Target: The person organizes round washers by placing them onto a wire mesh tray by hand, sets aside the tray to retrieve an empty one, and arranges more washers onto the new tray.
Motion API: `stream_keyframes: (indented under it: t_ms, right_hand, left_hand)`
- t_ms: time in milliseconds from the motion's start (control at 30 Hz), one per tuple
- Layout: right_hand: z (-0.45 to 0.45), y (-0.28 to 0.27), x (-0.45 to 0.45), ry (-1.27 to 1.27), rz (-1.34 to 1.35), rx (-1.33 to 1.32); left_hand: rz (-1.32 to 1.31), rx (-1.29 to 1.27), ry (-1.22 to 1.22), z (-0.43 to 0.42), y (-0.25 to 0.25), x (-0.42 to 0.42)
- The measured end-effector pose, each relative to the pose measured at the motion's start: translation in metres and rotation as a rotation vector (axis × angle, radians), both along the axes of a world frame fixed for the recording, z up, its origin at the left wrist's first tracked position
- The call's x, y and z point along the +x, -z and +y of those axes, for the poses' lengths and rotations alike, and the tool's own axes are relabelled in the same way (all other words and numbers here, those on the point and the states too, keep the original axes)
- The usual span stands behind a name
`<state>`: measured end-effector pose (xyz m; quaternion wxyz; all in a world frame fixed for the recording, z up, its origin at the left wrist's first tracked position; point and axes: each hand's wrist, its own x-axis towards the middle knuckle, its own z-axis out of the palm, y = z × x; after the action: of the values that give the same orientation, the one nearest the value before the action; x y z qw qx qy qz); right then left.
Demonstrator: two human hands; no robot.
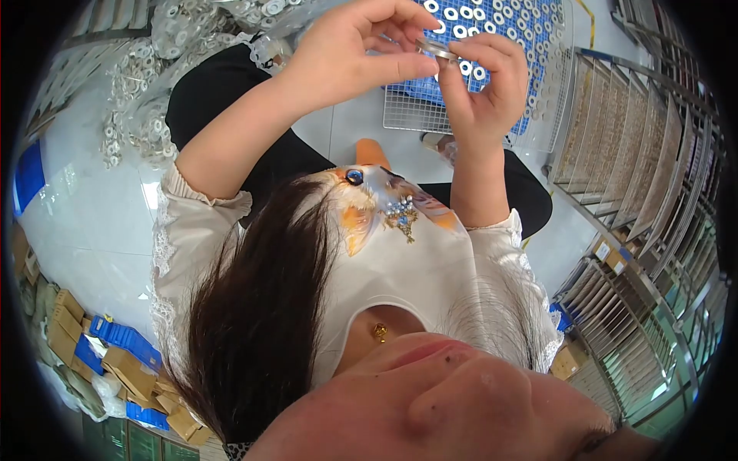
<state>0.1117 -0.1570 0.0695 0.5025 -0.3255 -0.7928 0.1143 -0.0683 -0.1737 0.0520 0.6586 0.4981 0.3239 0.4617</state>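
Between my two hands is a small silver metal ring [436, 50], tilted so that mostly its edge shows. My right hand [492, 88] pinches its right side with thumb and index finger. On the other side, the thumb and curled fingers of my left hand [361, 48] close around the ring's left edge. Beneath the hands, many flat white washers [478, 73] are spread in rows over a blue surface with a wire mesh rack [415, 117]. Whether these are the same kind as the held ring I cannot tell.
Clear plastic bags of washers [142, 107] lie on the floor at the left. Metal racks with stacked trays [626, 146] stand to the right. Cardboard boxes [127, 369] and blue bins [123, 336] are at lower left. My knees flank an orange object [372, 153].
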Motion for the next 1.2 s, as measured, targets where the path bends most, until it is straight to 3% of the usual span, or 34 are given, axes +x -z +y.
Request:
stream_keyframes:
  t_ms: [33, 267, 367, 433, 567, 767, 833, 1033, 1200]
  right_hand:
    - [-0.001, -0.001, 0.0, -0.003, -0.009, 0.01]
    - [-0.005, -0.002, -0.002, -0.066, 0.075, -0.113]
    - [-0.004, 0.0, 0.0, -0.081, 0.078, -0.113]
    - [-0.004, -0.001, 0.002, -0.021, -0.061, -0.018]
    - [-0.005, -0.001, 0.001, 0.022, -0.16, 0.053]
    - [-0.008, -0.005, 0.003, 0.001, 0.031, -0.13]
    - [-0.007, -0.004, 0.004, -0.053, 0.024, -0.117]
    - [-0.007, 0.003, 0.006, -0.089, 0.083, -0.17]
    - [-0.008, -0.004, 0.005, 0.026, -0.006, -0.029]
  left_hand:
    - [-0.05, -0.11, 0.05, 0.001, 0.001, -0.001]
    - [-0.104, -0.028, 0.076, 0.002, 0.001, -0.001]
    - [-0.208, -0.137, 0.107, 0.0, -0.001, 0.002]
    - [-0.225, -0.118, 0.102, -0.001, 0.001, 0.003]
    - [-0.052, 0.004, 0.085, -0.001, 0.005, 0.004]
    - [-0.231, -0.051, 0.165, 0.002, -0.001, 0.003]
    - [-0.415, -0.267, 0.195, 0.0, -0.006, 0.005]
    - [-0.378, -0.069, 0.251, 0.003, 0.01, 0.002]
    - [-0.34, -0.139, 0.191, 0.002, 0.01, 0.006]
